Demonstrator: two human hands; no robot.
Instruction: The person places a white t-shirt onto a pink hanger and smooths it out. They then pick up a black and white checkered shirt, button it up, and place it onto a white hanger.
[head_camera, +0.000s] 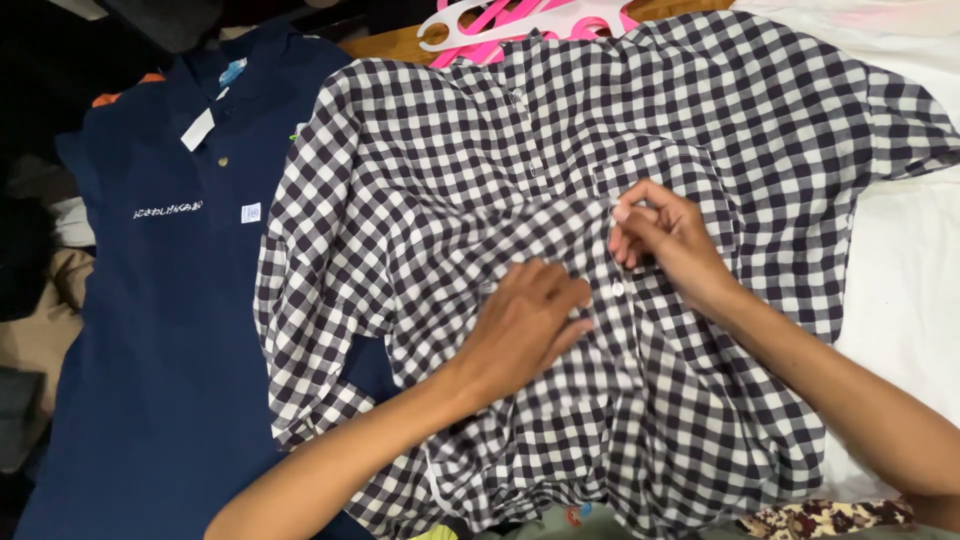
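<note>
Lying spread front-up across the middle of the view is a black-and-white checked shirt (600, 150). The left hand (525, 325) presses flat on its front, fingers released and holding nothing. The right hand (665, 240) pinches the placket fabric near a small white button (617, 290). Beside it lies a navy polo shirt (170, 300); pink and white hangers (500, 20) sit above the collar.

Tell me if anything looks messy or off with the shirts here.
The checked shirt lies rumpled, its left sleeve bunched over the navy polo. The left hand presses its front; the right hand pinches the button placket. Nothing looks torn.
</note>
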